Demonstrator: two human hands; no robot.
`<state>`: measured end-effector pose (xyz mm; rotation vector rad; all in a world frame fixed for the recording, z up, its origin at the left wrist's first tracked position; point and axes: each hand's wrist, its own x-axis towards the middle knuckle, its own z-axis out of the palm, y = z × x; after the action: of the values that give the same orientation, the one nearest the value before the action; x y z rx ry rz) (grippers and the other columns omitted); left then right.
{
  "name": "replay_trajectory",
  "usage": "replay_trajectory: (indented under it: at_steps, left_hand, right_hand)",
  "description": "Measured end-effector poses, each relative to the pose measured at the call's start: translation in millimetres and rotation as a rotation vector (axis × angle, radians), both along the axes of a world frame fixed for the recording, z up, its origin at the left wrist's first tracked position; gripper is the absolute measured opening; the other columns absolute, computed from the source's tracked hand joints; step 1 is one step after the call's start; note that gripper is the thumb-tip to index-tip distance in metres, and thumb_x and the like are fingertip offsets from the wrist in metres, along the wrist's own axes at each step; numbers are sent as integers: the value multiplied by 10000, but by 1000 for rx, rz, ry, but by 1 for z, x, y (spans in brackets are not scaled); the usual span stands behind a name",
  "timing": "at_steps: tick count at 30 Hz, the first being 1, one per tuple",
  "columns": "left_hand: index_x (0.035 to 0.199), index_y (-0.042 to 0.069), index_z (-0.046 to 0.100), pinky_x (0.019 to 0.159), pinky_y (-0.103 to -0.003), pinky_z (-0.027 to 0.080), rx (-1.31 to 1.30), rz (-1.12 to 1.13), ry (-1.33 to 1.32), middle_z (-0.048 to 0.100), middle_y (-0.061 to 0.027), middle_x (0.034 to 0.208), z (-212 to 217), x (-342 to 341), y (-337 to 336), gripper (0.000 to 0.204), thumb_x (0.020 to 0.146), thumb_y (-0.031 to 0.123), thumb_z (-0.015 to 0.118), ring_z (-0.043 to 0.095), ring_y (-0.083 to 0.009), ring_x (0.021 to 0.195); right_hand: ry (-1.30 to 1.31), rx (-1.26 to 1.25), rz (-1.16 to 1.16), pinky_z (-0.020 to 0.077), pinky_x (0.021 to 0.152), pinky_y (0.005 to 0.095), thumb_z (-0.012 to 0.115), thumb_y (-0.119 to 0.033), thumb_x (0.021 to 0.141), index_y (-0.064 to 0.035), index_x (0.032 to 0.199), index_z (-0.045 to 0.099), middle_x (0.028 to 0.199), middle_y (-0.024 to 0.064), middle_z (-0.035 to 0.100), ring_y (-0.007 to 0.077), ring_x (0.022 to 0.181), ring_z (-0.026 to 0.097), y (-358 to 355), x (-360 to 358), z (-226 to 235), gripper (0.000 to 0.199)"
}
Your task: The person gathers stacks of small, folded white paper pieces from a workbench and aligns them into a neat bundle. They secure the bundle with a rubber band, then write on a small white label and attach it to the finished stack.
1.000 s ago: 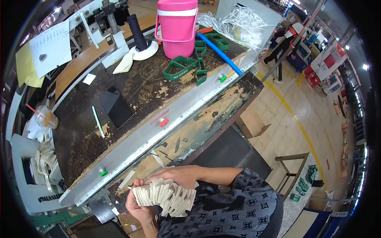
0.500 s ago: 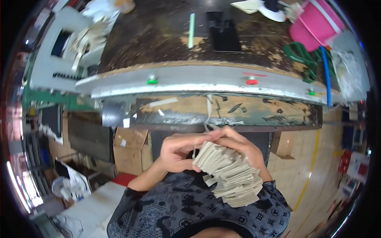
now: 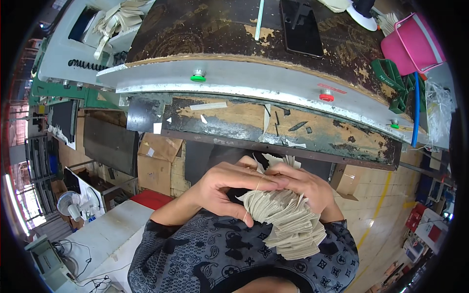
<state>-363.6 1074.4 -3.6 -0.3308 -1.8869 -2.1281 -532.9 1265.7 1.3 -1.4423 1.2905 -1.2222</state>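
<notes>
A thick fanned stack of pale beige cut pieces (image 3: 288,222) sits against my chest, just below the edge of a worn workbench. My left hand (image 3: 227,190) curls over the stack's left end, with a thin rubber band (image 3: 250,198) stretched across its fingers. My right hand (image 3: 305,183) grips the stack from the top right, its fingertips meeting those of the left. Part of the stack is hidden under both hands.
The dark, scuffed workbench (image 3: 244,29) has a metal front rail (image 3: 273,85) with green (image 3: 198,76) and red (image 3: 326,96) buttons. A pink bucket (image 3: 413,44), a green holder (image 3: 391,83) and a black tablet (image 3: 303,24) lie on it. Cardboard boxes (image 3: 159,163) stand below left.
The view swung left and downward along the bench. Both hands stay on the stack, which now hangs lower right, and the left hand has closed further over its end with the band.
</notes>
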Motion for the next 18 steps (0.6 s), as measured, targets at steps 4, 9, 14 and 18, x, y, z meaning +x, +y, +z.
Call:
replay_trajectory:
  at_steps: [4,9,14,18]
  left_hand:
    - [1229,-53,709,816,-334,372,-25,8,-30,724,-237,1217,8,0,4,752,652,363,952,733,-265,1054]
    - [1211,-40,714,815,-327,362,-130,16,-66,747,-218,1167,15,-5,2,660,683,270,959,732,-256,1028]
    - [1158,-25,729,792,-328,359,-183,23,-90,758,-198,1146,22,-10,-6,578,698,249,945,737,-255,1031]
    - [1175,-27,724,789,-327,360,-169,12,-95,754,-201,1159,23,-5,-11,601,705,274,947,736,-261,1057]
  right_hand:
    - [13,33,116,501,903,434,843,-346,575,8,1338,572,1334,180,543,386,1150,600,2,-6,-10,884]
    - [-57,97,142,464,991,455,888,-415,492,6,1425,479,1408,177,490,367,1254,559,1,-4,-15,1102]
    - [-281,73,-7,449,1061,449,917,-466,484,7,1485,416,1519,205,434,350,1359,516,0,16,-30,1215]
    - [-518,89,-183,457,1068,459,914,-464,531,13,1505,414,1505,237,488,377,1340,554,2,39,-25,1195]
